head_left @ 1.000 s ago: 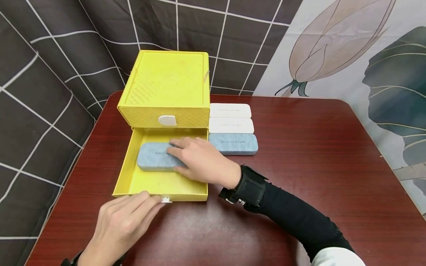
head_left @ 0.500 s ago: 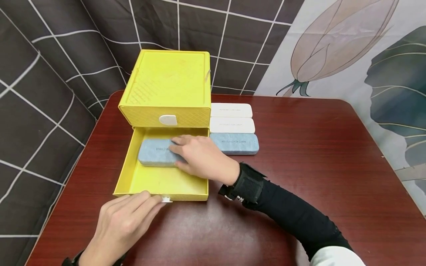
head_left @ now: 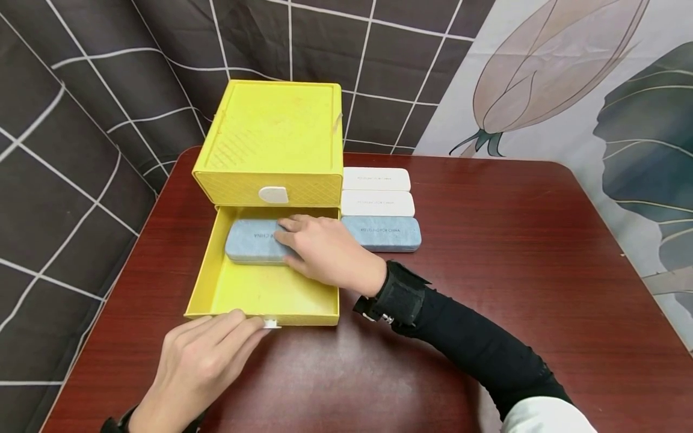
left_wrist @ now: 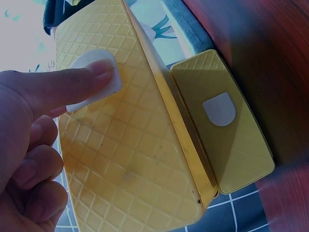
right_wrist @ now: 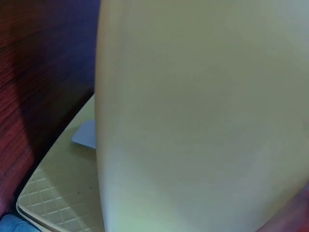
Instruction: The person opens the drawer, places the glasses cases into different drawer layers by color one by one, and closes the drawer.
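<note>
A yellow two-tier box point(head_left: 281, 132) has its lower drawer point(head_left: 260, 294) pulled out toward me. My left hand point(head_left: 203, 355) pinches the white pull tab point(left_wrist: 96, 79) on the drawer's front; its thumb lies on the tab in the left wrist view, the other fingers curled below. Inside the drawer, toward the back, lies a light blue glasses case point(head_left: 254, 240) with printed lettering. My right hand point(head_left: 325, 249) grips the case's right end from above, fingers over the top, thumb at the near side. That end is hidden under the hand. In the right wrist view a yellow wall point(right_wrist: 203, 116) fills most of the frame.
Right of the box, two white cases point(head_left: 376, 179) and another blue case point(head_left: 381, 233) lie in a row on the red-brown table point(head_left: 514, 258). The upper drawer's white tab point(head_left: 273, 195) overhangs the opening. A dark checked curtain point(head_left: 303, 48) hangs behind.
The blue case in the drawer has slid back, away from me, with my right hand on it. My left hand and the drawer have stayed in place.
</note>
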Demonstrator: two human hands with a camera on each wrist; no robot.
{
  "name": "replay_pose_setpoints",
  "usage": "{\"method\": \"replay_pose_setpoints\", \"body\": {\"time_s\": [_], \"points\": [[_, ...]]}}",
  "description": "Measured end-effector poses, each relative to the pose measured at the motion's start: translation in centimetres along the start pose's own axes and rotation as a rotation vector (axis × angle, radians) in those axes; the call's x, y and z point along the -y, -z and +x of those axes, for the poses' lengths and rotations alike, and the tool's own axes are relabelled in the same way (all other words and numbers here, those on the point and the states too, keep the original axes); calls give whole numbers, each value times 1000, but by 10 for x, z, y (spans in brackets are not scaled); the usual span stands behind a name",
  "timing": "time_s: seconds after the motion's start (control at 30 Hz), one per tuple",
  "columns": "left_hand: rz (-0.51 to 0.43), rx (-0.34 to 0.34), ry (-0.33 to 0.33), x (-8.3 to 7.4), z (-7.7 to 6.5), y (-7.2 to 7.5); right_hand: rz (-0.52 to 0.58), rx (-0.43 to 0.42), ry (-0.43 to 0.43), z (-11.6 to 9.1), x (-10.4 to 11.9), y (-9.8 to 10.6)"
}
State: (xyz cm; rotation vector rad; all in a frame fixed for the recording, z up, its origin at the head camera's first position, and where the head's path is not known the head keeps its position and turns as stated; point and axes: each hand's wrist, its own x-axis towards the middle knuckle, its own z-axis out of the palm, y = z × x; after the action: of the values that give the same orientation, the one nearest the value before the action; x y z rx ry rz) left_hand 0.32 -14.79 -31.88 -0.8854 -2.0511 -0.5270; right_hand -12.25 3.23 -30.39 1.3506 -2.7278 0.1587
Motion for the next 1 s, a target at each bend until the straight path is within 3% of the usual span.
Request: {"method": "replay_pose_setpoints", "body": {"time_s": [0.6, 1.0], "points": [[-2, -16, -11, 0, 1, -1, -48, -65, -40, 9, -6, -5], [0, -7, -4, -1, 2, 1, -49, -59, -38, 11, -7, -4]]}}
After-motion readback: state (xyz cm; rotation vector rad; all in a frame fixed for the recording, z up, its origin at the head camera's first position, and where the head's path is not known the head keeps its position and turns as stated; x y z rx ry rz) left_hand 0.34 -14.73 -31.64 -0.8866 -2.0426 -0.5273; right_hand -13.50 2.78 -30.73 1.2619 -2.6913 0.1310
